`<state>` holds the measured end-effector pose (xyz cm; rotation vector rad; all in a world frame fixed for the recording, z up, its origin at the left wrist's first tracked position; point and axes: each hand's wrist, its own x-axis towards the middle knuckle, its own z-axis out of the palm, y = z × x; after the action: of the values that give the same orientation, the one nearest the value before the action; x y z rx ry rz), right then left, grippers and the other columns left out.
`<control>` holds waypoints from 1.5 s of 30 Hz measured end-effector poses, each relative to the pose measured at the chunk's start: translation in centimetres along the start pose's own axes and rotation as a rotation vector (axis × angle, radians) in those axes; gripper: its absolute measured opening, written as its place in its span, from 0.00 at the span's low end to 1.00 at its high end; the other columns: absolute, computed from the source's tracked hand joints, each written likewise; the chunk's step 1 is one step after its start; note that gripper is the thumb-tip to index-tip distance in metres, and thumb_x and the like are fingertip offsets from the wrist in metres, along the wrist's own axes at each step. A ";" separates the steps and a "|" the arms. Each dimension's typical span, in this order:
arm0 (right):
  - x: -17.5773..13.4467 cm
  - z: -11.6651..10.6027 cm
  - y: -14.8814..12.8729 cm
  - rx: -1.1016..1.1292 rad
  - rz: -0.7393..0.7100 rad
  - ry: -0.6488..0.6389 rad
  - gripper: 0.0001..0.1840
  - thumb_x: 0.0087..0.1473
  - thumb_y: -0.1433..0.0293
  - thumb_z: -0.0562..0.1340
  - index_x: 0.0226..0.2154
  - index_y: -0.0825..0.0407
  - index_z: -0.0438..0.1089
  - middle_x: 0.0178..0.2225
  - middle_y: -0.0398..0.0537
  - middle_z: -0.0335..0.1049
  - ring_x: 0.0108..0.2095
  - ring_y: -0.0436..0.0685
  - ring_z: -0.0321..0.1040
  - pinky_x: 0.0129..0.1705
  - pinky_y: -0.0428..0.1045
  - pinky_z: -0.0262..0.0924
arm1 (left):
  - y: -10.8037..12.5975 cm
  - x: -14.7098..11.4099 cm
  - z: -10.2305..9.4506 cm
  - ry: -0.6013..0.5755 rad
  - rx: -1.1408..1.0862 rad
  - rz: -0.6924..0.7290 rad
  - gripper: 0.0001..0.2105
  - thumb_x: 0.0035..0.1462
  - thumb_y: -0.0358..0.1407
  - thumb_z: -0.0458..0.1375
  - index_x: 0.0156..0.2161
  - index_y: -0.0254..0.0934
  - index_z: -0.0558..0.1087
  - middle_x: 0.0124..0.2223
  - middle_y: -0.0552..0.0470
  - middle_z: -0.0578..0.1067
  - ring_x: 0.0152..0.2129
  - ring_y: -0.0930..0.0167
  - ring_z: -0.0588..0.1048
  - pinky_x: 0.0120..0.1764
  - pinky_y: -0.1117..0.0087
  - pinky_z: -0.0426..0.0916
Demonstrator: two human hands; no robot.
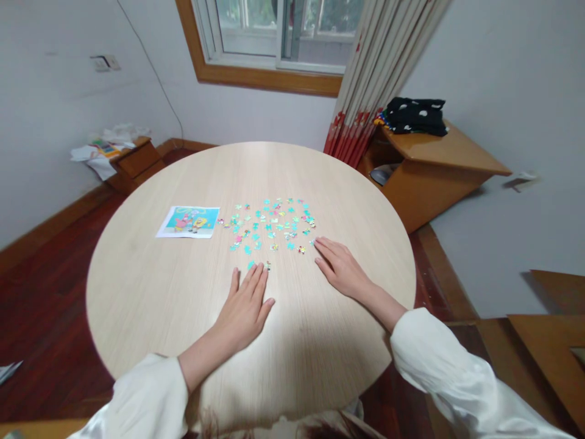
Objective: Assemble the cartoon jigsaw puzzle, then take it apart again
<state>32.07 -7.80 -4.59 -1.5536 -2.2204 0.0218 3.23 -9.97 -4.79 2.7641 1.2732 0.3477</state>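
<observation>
Small jigsaw puzzle pieces, mostly turquoise with some pink and yellow, lie spread over the middle of the round table. My left hand rests flat on the tabletop, fingers spread, its fingertips at a turquoise piece and beside a small multicoloured piece. To the right of the spread, my right hand lies with fingers stretched out, the fingertips close to a small pale turquoise piece. Left of the pieces is a printed cartoon picture with a pink and a yellow figure.
A wooden cabinet with folded black cloth on it stands tilted in view at the back right. Papers lie on a low wooden stand at the back left. A curtain hangs beside the window.
</observation>
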 end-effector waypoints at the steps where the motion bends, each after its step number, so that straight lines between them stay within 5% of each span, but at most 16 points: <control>1: 0.3 0.0 0.3 0.014 0.002 0.017 0.25 0.63 0.64 0.49 0.59 0.53 0.61 0.59 0.58 0.62 0.61 0.60 0.58 0.60 0.62 0.54 | -0.1 0.1 0.0 0.006 0.002 -0.005 0.27 0.67 0.44 0.40 0.66 0.30 0.51 0.65 0.34 0.57 0.63 0.57 0.56 0.62 0.43 0.43; 7: 4.0 0.5 2.6 0.007 0.080 -0.006 0.28 0.63 0.63 0.47 0.62 0.56 0.57 0.63 0.59 0.55 0.64 0.61 0.50 0.63 0.62 0.47 | -3.0 1.8 -0.7 0.084 0.017 -0.130 0.27 0.66 0.43 0.40 0.65 0.29 0.53 0.66 0.33 0.56 0.64 0.55 0.53 0.62 0.42 0.43; 12: 4.8 0.7 2.8 -0.029 0.079 -0.021 0.23 0.65 0.64 0.46 0.52 0.55 0.68 0.55 0.60 0.67 0.59 0.62 0.60 0.61 0.63 0.43 | -5.0 1.9 -0.4 0.103 0.031 -0.242 0.27 0.66 0.43 0.40 0.64 0.28 0.54 0.66 0.32 0.56 0.63 0.54 0.55 0.61 0.41 0.45; 23: 4.5 1.3 3.9 0.047 0.181 0.162 0.20 0.61 0.59 0.53 0.48 0.53 0.71 0.45 0.59 0.71 0.47 0.63 0.65 0.47 0.58 0.57 | -4.6 1.7 -0.5 0.055 -0.028 -0.235 0.28 0.66 0.44 0.38 0.64 0.27 0.54 0.66 0.32 0.56 0.63 0.54 0.54 0.61 0.42 0.44; 29: 6.3 1.8 5.5 0.131 0.263 0.105 0.15 0.55 0.61 0.61 0.41 0.52 0.75 0.40 0.55 0.70 0.43 0.62 0.66 0.46 0.58 0.60 | -4.6 1.7 -0.4 0.088 -0.058 -0.231 0.27 0.66 0.43 0.39 0.63 0.28 0.54 0.65 0.32 0.58 0.63 0.55 0.55 0.61 0.41 0.44; 38: 6.6 0.6 5.9 0.138 0.006 0.061 0.13 0.58 0.72 0.55 0.37 0.54 0.75 0.36 0.56 0.73 0.40 0.60 0.67 0.45 0.56 0.63 | -4.5 1.7 -0.3 0.135 -0.116 -0.215 0.25 0.66 0.42 0.40 0.62 0.27 0.56 0.63 0.32 0.60 0.62 0.54 0.57 0.61 0.40 0.45; 42: 6.7 0.5 5.4 0.309 0.155 0.107 0.09 0.55 0.71 0.59 0.36 0.54 0.75 0.36 0.54 0.75 0.36 0.57 0.69 0.43 0.55 0.64 | -4.6 2.0 -0.8 0.243 -0.231 -0.157 0.21 0.65 0.41 0.43 0.57 0.29 0.63 0.59 0.34 0.66 0.59 0.57 0.62 0.61 0.43 0.49; 45: 7.0 0.0 4.3 0.547 0.274 0.116 0.10 0.53 0.68 0.61 0.37 0.54 0.75 0.33 0.52 0.75 0.33 0.55 0.69 0.40 0.53 0.65 | -4.1 3.9 -1.6 0.295 -0.441 -0.107 0.17 0.64 0.40 0.47 0.50 0.33 0.70 0.54 0.38 0.72 0.53 0.61 0.70 0.57 0.52 0.61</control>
<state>33.94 0.12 -3.36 -1.4776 -1.7007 0.5558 2.25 -4.37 -3.30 2.3231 1.2123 0.9304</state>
